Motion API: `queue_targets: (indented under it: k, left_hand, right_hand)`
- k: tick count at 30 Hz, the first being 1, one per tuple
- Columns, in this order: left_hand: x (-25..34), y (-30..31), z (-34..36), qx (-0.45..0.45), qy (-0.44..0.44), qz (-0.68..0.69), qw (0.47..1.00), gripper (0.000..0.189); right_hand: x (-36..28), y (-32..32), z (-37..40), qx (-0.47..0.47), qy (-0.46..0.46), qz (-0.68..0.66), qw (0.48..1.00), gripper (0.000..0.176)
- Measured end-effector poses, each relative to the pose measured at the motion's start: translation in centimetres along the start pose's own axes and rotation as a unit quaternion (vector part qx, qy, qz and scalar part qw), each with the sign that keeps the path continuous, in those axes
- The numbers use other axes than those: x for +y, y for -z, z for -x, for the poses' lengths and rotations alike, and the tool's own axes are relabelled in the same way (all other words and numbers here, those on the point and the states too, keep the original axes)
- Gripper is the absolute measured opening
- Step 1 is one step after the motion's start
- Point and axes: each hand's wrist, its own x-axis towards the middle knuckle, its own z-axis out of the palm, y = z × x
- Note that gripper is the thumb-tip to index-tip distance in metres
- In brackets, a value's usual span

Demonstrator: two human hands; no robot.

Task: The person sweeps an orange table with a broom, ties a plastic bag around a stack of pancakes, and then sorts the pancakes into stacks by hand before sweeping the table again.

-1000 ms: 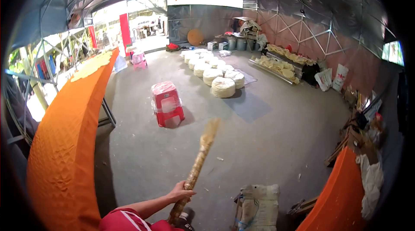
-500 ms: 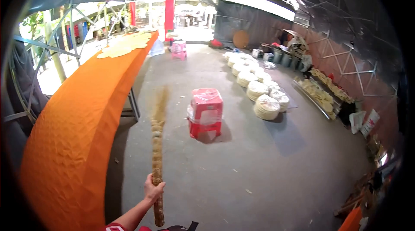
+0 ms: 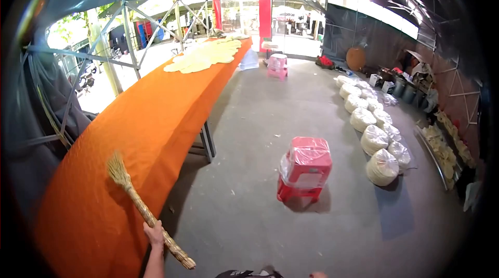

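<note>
My left hand [image 3: 154,233] is wrapped round the handle of a straw broom [image 3: 143,208]. The broom slants up and left, its spread bristles over the orange cloth on the long table [image 3: 130,122] and its butt end pointing down to the right. At the bottom edge just a sliver of my right hand [image 3: 318,275] shows, and its fingers are out of sight. Farther along the table lie pale, flat round sheets [image 3: 205,55], overlapping one another.
Stacked red stools [image 3: 306,166] wrapped in clear plastic stand on the grey floor, right of the table. Beyond them run rows of plastic-bagged pale stacks [image 3: 382,168]. A pink stool [image 3: 277,65] stands farther back. Metal frame poles [image 3: 126,34] line the left side.
The broom has swung left from above the floor to over the orange cloth, in my left hand. The view has turned left, and a bit of my right hand has come into sight.
</note>
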Motion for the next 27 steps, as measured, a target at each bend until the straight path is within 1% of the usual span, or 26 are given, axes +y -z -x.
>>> queue_targets:
  k: [1,2,3,4,5,6,7,9,10,11,12,13,14,15,16,17,18,19,21,22,23,24,26,27]
  left_hand:
    - [1.3,-1.4,-0.1,0.01,-0.012,0.004,1.0,0.023]
    - [0.9,-2.1,-1.1,0.004,-0.003,-0.003,1.0,0.025]
    - [0.6,-3.3,-2.3,0.005,0.001,0.005,1.0,0.026]
    - [0.9,-4.4,-3.3,0.005,0.005,0.013,1.0,0.027]
    - [1.2,-5.6,-4.5,0.006,0.009,0.021,1.0,0.028]
    - [1.4,-7.0,-6.2,0.008,-0.007,-0.002,1.0,0.028]
    - [-1.7,-7.8,-9.3,0.009,-0.004,0.027,1.0,0.027]
    - [-0.4,-11.8,-13.4,0.02,-0.004,0.027,0.999,0.026]
    - [-0.1,-15.8,-17.7,0.016,0.025,0.053,0.998,0.026]
    - [0.8,-18.9,-21.5,0.014,0.045,0.089,0.995,0.026]
    - [-0.7,-20.9,-25.4,0.031,0.013,0.072,0.997,0.025]
    - [-1.8,-22.9,-29.0,0.031,0.015,0.109,0.993,0.022]
    - [-2.6,-24.4,-32.6,0.024,0.01,0.079,0.997,0.022]
    - [-1.5,-26.3,-35.1,0.032,0.03,0.049,0.998,0.022]
    - [-2.4,-27.9,-38.4,0.035,0.027,0.057,0.997,0.023]
    - [-2.1,-29.9,-40.9,0.046,0.0,0.053,0.998,0.024]
    - [-3.1,-31.2,-44.0,0.033,-0.038,0.011,0.999,0.027]
    - [-2.6,-32.9,-46.1,0.041,-0.049,-0.062,0.996,0.032]
    - [-4.9,-36.4,-52.4,0.073,-0.024,-0.08,0.994,0.041]
    - [-4.3,-38.9,-53.7,0.118,0.009,-0.171,0.978,0.044]
    - [-2.4,-41.5,-54.6,0.164,0.039,-0.259,0.951,0.047]
    - [-0.4,-43.3,-54.3,0.094,0.07,-0.168,0.979,0.035]
    - [1.0,-46.6,-54.5,0.085,0.019,-0.2,0.976,0.049]
    - [1.0,-48.5,-54.9,0.081,-0.007,-0.217,0.973,0.057]
  right_hand:
    - [0.2,1.7,-4.3,0.013,0.037,0.028,0.999,0.033]
    - [-0.8,4.3,-7.7,0.027,0.072,0.058,0.995,0.035]
    - [-2.3,6.5,-10.7,0.041,0.087,0.071,0.993,0.033]
    - [-5.6,10.1,-13.1,0.054,0.103,0.083,0.99,0.032]
    - [-8.7,13.2,-15.4,0.076,0.149,0.071,0.983,0.026]
    - [-11.7,16.0,-17.8,0.099,0.196,0.058,0.974,0.023]
    - [-14.4,18.0,-20.2,0.113,0.225,0.052,0.966,0.023]
    - [-20.0,21.6,-25.2,0.141,0.291,0.033,0.946,0.023]
    - [-22.6,22.9,-28.9,0.163,0.302,0.013,0.939,0.024]
    - [-23.8,23.3,-31.1,0.148,0.278,0.015,0.949,0.025]
    - [-24.5,23.5,-32.6,0.13,0.248,0.014,0.96,0.028]
    - [-24.9,23.9,-33.3,0.109,0.215,0.011,0.97,0.031]
    - [-25.5,24.8,-33.9,0.076,0.196,0.045,0.977,0.031]
    - [-26.1,26.0,-34.7,0.04,0.18,0.079,0.98,0.031]
    - [-26.5,26.8,-35.5,0.023,0.163,0.027,0.986,0.026]
    - [-27.0,28.3,-36.4,0.033,0.145,0.024,0.989,0.027]
    - [-27.5,29.7,-37.3,0.04,0.13,0.022,0.99,0.027]
    - [-27.8,30.9,-38.3,0.045,0.117,0.019,0.992,0.028]
    - [-27.5,32.5,-41.1,0.069,0.081,0.016,0.994,0.03]
    - [-27.6,33.5,-42.3,0.09,0.067,0.005,0.994,0.03]
    - [-27.7,34.5,-43.7,0.113,0.055,-0.006,0.992,0.03]
    - [-27.6,35.1,-45.4,0.106,0.048,-0.009,0.993,0.031]
    - [-27.0,35.6,-48.7,0.091,0.035,-0.016,0.995,0.031]
    - [-26.6,35.9,-50.9,0.048,0.028,-0.008,0.998,0.032]
